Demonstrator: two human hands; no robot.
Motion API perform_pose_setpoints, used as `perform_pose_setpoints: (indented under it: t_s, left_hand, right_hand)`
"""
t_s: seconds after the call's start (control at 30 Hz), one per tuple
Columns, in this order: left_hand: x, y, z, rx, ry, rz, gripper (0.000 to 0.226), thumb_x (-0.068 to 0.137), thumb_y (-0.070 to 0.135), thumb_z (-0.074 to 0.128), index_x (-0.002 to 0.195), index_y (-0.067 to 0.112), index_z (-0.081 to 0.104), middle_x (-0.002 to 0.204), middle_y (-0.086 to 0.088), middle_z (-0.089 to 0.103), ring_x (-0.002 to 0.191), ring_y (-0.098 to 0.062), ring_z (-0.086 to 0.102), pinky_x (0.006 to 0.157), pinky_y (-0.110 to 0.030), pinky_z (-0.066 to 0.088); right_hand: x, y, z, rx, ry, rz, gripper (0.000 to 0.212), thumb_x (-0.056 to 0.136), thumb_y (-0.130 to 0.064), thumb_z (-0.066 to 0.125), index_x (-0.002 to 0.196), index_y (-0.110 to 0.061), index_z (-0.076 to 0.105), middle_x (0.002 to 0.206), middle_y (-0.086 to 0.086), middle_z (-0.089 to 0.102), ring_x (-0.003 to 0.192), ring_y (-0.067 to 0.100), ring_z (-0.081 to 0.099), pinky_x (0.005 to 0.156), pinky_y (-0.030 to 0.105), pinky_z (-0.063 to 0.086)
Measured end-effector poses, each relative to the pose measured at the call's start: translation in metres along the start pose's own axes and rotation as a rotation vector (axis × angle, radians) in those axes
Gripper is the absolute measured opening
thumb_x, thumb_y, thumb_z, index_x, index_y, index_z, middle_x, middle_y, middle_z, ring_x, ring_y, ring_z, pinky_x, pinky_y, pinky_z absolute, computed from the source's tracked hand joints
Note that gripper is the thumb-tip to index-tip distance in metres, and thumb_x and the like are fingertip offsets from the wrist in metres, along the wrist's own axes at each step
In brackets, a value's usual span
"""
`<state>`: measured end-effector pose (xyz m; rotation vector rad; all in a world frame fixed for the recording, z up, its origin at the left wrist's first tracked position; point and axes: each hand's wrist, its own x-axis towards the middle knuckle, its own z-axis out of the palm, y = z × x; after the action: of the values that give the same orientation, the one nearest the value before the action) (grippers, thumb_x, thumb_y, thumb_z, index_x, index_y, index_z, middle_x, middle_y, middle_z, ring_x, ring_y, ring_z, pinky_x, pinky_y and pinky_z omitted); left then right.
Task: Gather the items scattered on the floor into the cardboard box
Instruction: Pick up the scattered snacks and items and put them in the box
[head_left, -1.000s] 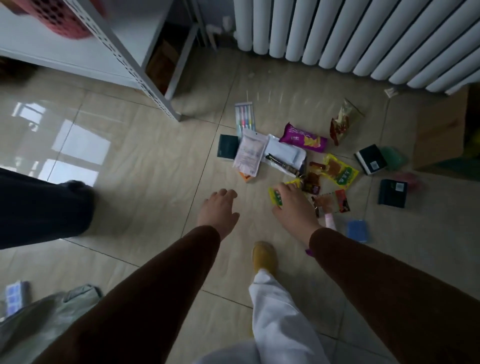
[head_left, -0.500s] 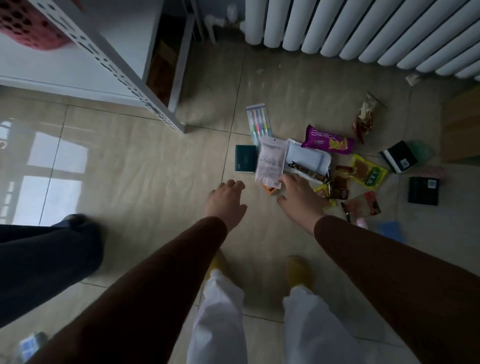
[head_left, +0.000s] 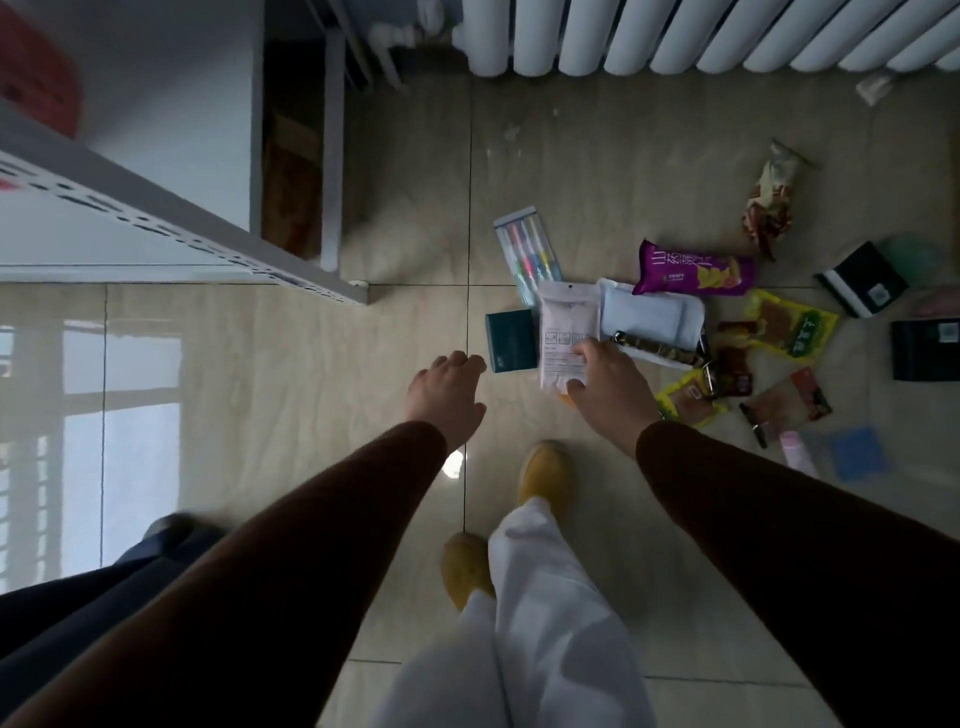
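Fingers (head_left: 586, 349) of the right hand (head_left: 608, 387) are down on the lower part of the white pouch (head_left: 566, 332), thumb at its bottom edge, starting a pinch on it though whether it has left the floor I cannot tell; the left hand (head_left: 447, 397) hovers spread and holding nothing, just short of the small teal box (head_left: 510, 340); the pouch lies flat on the tiles in the middle of the scatter, touching the teal box on one side and overlapping the pale blue-white pack (head_left: 649, 317) on the other, with the marker set (head_left: 527, 249) just beyond it; it looks a thin, light, floppy plastic sachet, likely slick, so I'd judge it wants lifting by an edge or corner, thumb slid under, not pressed from above; the purple snack bar (head_left: 693, 270) and yellow-green packet (head_left: 792, 325) wait farther right; the cardboard box itself is not in view here.
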<state>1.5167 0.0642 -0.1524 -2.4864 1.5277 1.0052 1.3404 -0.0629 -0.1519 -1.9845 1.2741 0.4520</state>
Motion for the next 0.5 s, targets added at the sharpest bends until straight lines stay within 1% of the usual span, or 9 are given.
perform_pose_setpoints:
  t_s: [0.1, 0.2, 0.3, 0.4, 0.5]
  left_hand:
    - [0.033, -0.003, 0.01, 0.01, -0.007, 0.022, 0.05, 0.088, 0.023, 0.064, 0.136, 0.021, 0.05, 0.129, -0.001, 0.056, 0.118, -0.022, 0.052, 0.096, -0.037, 0.043]
    - [0.069, -0.005, 0.026, 0.014, -0.019, 0.05, 0.049, 0.088, 0.018, 0.064, 0.134, 0.02, 0.051, 0.126, -0.001, 0.057, 0.114, -0.021, 0.054, 0.092, -0.036, 0.046]
    - [0.103, -0.006, 0.046, 0.088, -0.058, 0.119, 0.054, 0.087, 0.013, 0.063, 0.138, 0.022, 0.049, 0.13, 0.0, 0.056, 0.116, -0.021, 0.054, 0.093, -0.036, 0.047]
    - [0.14, -0.009, 0.068, 0.233, -0.098, 0.243, 0.056, 0.086, 0.008, 0.063, 0.138, 0.022, 0.049, 0.134, -0.002, 0.054, 0.117, -0.024, 0.054, 0.097, -0.039, 0.05]
    - [0.177, -0.009, 0.092, 0.427, -0.111, 0.449, 0.061, 0.082, 0.009, 0.071, 0.138, 0.021, 0.05, 0.137, -0.003, 0.053, 0.123, -0.023, 0.051, 0.102, -0.039, 0.047]
  right_hand:
    - [0.03, 0.015, 0.008, 0.033, -0.002, 0.059, 0.045, 0.098, -0.022, 0.06, 0.14, -0.012, 0.047, 0.142, 0.012, 0.052, 0.128, 0.03, 0.052, 0.107, 0.044, 0.045]
    - [0.058, 0.03, 0.02, 0.087, 0.017, 0.121, 0.046, 0.097, -0.024, 0.063, 0.138, -0.009, 0.049, 0.137, 0.013, 0.057, 0.125, 0.03, 0.056, 0.106, 0.046, 0.048]
    - [0.086, 0.043, 0.037, 0.148, 0.056, 0.219, 0.047, 0.096, -0.028, 0.066, 0.136, -0.009, 0.05, 0.137, 0.012, 0.059, 0.125, 0.03, 0.059, 0.105, 0.048, 0.05]
    - [0.116, 0.057, 0.058, 0.204, 0.065, 0.331, 0.049, 0.095, -0.032, 0.066, 0.134, -0.01, 0.047, 0.135, 0.013, 0.059, 0.122, 0.031, 0.061, 0.103, 0.05, 0.051]
    - [0.148, 0.073, 0.081, 0.232, 0.054, 0.419, 0.053, 0.094, -0.035, 0.067, 0.133, -0.01, 0.043, 0.134, 0.015, 0.058, 0.121, 0.034, 0.06, 0.102, 0.05, 0.051]
